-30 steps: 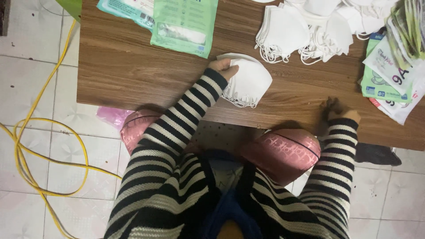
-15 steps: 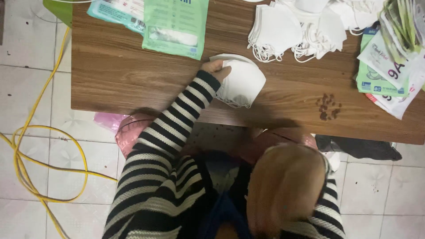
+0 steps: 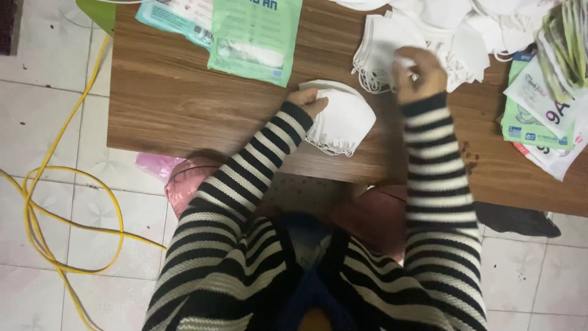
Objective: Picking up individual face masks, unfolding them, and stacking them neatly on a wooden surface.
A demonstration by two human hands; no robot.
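Observation:
My left hand [image 3: 308, 98] rests on the near stack of folded white face masks [image 3: 343, 119] on the brown wooden table [image 3: 177, 104], gripping the stack's left edge. My right hand [image 3: 418, 69] is raised over the loose pile of white masks [image 3: 392, 43] at the back of the table, fingers curled, with a bit of white mask at the fingertips. Both arms wear black-and-white striped sleeves.
Green and white flat packets [image 3: 257, 37] lie at the table's back left. More green printed packets [image 3: 542, 107] are stacked at the right edge. A yellow cable [image 3: 37, 202] loops over the tiled floor to the left. Pink slippers [image 3: 184, 184] show under the table.
My right hand left the table's near edge, swung up close past the camera, and reached the loose mask pile. The left hand stayed on the mask stack.

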